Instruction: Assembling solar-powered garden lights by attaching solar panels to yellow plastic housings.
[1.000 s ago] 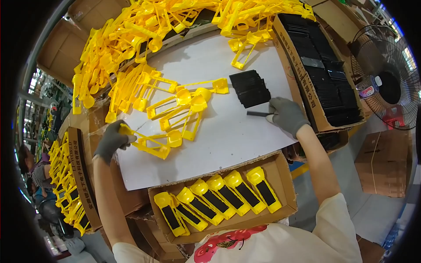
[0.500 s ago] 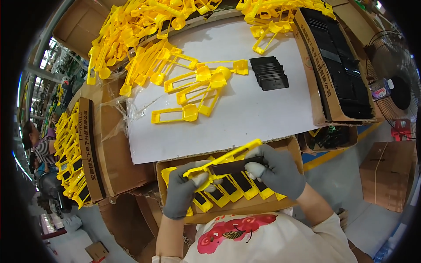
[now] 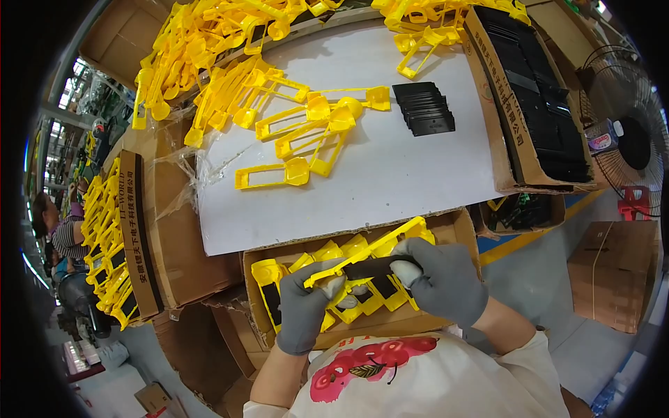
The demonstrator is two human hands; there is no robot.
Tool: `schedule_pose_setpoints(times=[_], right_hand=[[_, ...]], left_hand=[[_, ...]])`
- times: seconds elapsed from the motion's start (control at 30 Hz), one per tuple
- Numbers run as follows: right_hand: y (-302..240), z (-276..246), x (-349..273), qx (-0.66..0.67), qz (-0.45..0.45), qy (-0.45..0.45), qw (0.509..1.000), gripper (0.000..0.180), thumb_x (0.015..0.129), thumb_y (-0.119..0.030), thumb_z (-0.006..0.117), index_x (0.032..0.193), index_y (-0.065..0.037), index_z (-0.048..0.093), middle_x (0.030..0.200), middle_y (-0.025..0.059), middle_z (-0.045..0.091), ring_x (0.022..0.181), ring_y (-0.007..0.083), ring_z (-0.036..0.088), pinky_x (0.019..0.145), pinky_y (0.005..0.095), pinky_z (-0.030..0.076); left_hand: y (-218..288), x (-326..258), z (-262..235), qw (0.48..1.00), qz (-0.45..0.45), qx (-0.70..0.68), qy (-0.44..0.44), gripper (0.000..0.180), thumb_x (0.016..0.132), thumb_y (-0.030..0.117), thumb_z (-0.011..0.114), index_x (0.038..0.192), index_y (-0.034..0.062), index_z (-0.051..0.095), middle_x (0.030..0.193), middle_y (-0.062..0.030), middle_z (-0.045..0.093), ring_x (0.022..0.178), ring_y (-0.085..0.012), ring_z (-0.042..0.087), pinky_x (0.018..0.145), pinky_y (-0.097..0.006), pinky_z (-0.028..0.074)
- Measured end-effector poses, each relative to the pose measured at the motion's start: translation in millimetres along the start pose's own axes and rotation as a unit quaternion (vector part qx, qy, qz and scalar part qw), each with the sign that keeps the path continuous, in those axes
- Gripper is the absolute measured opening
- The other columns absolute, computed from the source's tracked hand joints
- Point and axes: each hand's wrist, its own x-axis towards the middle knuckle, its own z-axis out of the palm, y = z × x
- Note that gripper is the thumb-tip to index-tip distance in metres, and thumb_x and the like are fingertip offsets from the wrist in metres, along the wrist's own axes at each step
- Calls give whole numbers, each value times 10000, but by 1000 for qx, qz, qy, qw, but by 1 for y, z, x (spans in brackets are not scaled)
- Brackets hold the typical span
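Observation:
Both gloved hands hold a long yellow plastic frame (image 3: 401,235) and a dark flat panel (image 3: 367,268) over a cardboard box (image 3: 465,237). My left hand (image 3: 301,313) is closed around the frame's near left end, thumb and fingers pinching it. My right hand (image 3: 449,285) grips the far right end, its thumb on the panel. The panel lies against the frame's underside; whether it is seated inside cannot be seen. In the box below, several yellow frames with black panels (image 3: 267,276) lie in a slanting row, partly hidden by my hands.
On the white tabletop (image 3: 362,188) lie loose yellow frames (image 3: 286,172) and a fanned stack of black panels (image 3: 424,108). A heap of frames (image 3: 209,42) rises at the back left. A carton of black panels (image 3: 536,97) stands right; another box of frames (image 3: 111,244) stands left.
The panel has come closer against the yellow frame, and less of it shows. My left hand has moved slightly right. More of the filled frames at the box's left end now shows.

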Motion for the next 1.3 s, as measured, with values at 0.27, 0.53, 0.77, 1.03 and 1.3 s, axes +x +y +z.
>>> schedule_pose_setpoints(times=[0.27,0.53,0.77,1.03,1.3], right_hand=[[-10,-6,-5,-25,3,-17,1000,130,827,-120,685,931,-65,629,665,139,614,560,295,613,511,346,469],[6,-3,-13,-109,30,30,993,317,789,-293,750,979,-62,647,623,83,592,534,229,597,500,312,459],[29,5,-47,41,135,-131,981,225,772,-194,757,950,-82,676,761,99,677,665,196,664,613,290,516],[38,-18,-87,-4,250,-157,955,390,722,-270,770,1044,-82,658,694,61,653,589,135,629,570,280,495],[54,-74,-13,-61,185,3,981,568,713,-399,782,1163,-91,621,728,30,623,645,134,600,614,258,486]], left_hand=[[-8,-6,8,999,20,9,28,272,830,-52,629,1098,-27,666,943,-80,676,801,-118,638,720,-247,547],[4,-19,6,999,6,32,-24,258,842,-33,646,1095,-82,628,894,-150,681,780,-208,697,654,-267,573],[-12,-21,-9,990,-7,76,-119,213,841,-10,675,1042,-77,654,846,-132,698,698,-141,665,631,-238,551],[1,34,21,929,-171,154,-291,204,895,66,612,1078,-24,612,802,-72,659,668,-103,631,607,-235,534],[-12,78,76,672,160,700,-180,301,747,204,733,912,-9,598,847,-227,667,770,-372,675,658,-426,552]])
